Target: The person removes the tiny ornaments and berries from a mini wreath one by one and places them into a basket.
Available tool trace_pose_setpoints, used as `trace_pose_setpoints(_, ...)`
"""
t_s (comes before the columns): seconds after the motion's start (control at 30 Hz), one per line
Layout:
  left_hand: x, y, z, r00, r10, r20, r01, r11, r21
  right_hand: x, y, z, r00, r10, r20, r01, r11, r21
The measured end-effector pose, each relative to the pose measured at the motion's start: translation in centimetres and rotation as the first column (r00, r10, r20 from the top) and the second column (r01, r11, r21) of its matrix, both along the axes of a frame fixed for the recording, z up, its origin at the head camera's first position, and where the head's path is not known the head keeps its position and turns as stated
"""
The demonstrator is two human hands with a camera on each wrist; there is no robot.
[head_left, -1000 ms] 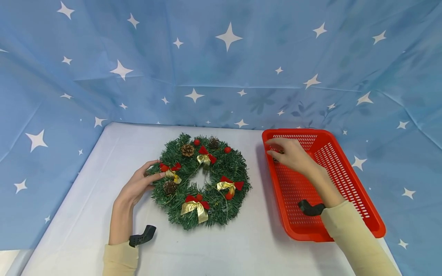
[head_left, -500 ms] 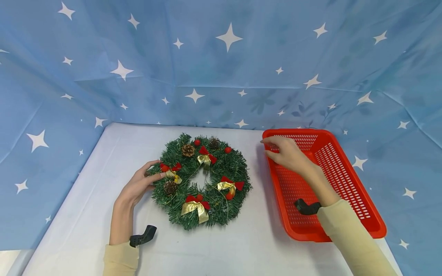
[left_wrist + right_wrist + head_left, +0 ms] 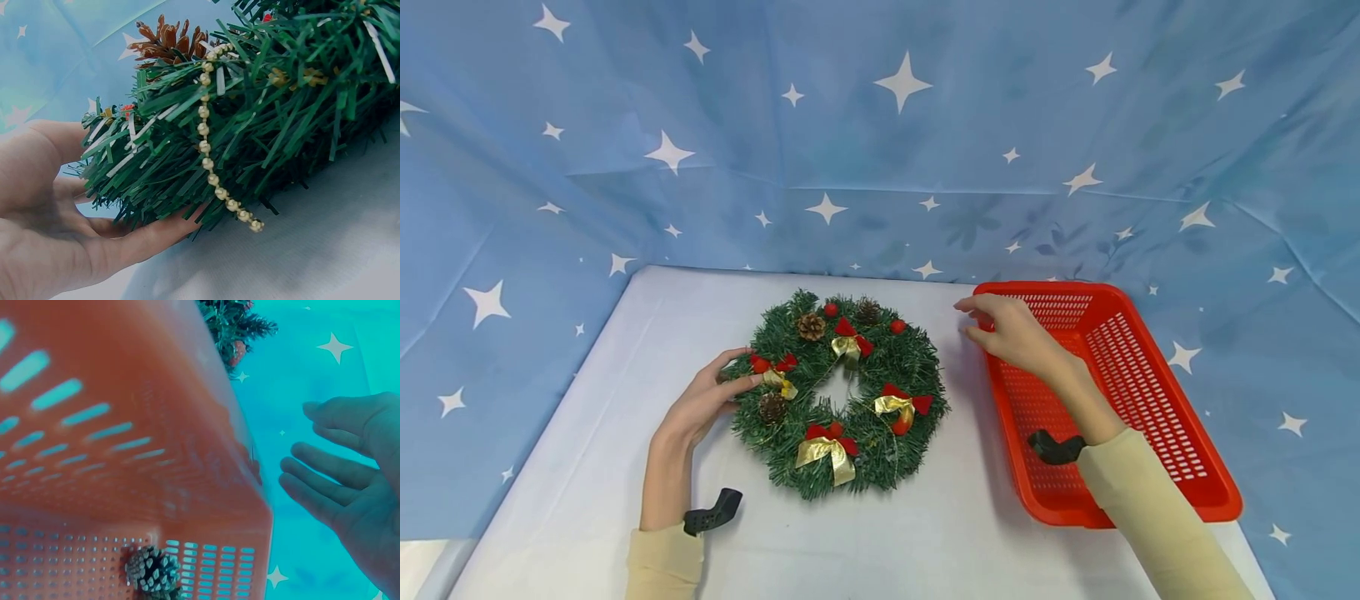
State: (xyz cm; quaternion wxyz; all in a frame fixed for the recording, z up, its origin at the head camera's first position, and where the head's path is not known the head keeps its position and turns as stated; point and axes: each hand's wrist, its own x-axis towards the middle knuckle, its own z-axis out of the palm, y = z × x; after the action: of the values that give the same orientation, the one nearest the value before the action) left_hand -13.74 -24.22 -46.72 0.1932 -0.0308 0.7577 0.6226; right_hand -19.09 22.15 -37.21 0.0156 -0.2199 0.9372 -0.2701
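Observation:
A green Christmas wreath (image 3: pixel 917 358) with red and gold bows, pine cones and red berries lies flat on the white table. My left hand (image 3: pixel 688 412) grips its left edge, thumb and fingers around the greenery. A gold bead string (image 3: pixel 204 147) dangles from that side in the left wrist view. My right hand (image 3: pixel 1015 333) hovers over the left rim of the red basket (image 3: pixel 1182 402), fingers spread and pointing toward the wreath, with nothing between them. Inside the basket sits a pine cone (image 3: pixel 153 570), seen in the right wrist view and hidden by the hand in the head view.
The basket stands at the right of the table (image 3: pixel 850 550), a strip of tablecloth between it and the wreath. A blue star-printed curtain (image 3: pixel 850 150) rises behind and at both sides.
My right hand has moved left, out of the basket to above its left rim, leaving the pine cone behind. The left hand and wreath have stayed in place.

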Motion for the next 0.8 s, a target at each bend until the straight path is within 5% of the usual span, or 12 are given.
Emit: trace_pose_setpoints(0.8, 0.0, 0.0, -0.2, 1.000, 0.007, 0.000, -0.007, 1.000, -0.001, -1.1, -3.2, 0.0, 0.997, 0.078, 0.020, -0.075, 0.992, -0.100)
